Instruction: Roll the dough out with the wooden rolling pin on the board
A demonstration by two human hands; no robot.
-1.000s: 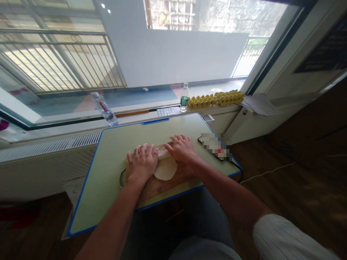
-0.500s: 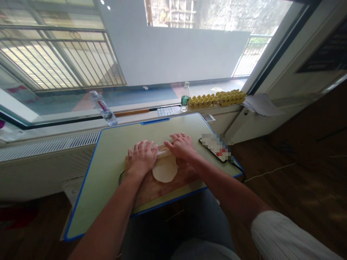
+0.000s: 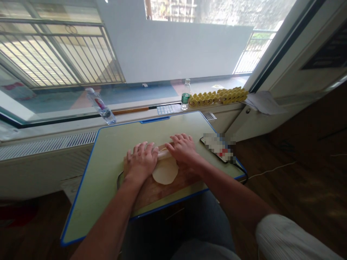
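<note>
Pale green covers the counter (image 3: 92, 195), a flat panel rimmed in blue, with a blue bar (image 3: 154, 120) midway along its far edge. Wooden board (image 3: 154, 191) lies toward the near edge; a metal loop (image 3: 118, 179) shows beside its left end. Dough round (image 3: 165, 174), thin and off-white, rests on the board between the forearms, its far portion under the rolling pin (image 3: 163, 155).

Left hand (image 3: 141, 160) and right hand (image 3: 183, 148): palms down over the two ends of the pin. Grip wide on both sides; fingers reach forward, uncurled, toward the far edge. Pin ends hidden beneath the palms.

Phone (image 3: 215, 148), partly pixelated, lies at the right edge; a black cable (image 3: 241, 169) trails past the near right corner.

Beyond the far edge, a window sill carries, left to right: clear bottle near the far left corner (image 3: 100, 105), wooden stick (image 3: 131, 111), gridded sheet (image 3: 166, 109), green-labelled bottle (image 3: 185, 97), yellow egg trays (image 3: 218, 97), loose papers (image 3: 262, 102). Radiator grille (image 3: 54, 146) at left, below the sill. Large window (image 3: 176, 50) bright; metal railing (image 3: 73, 57) outside. Dark wood floor (image 3: 276, 195) at right.
</note>
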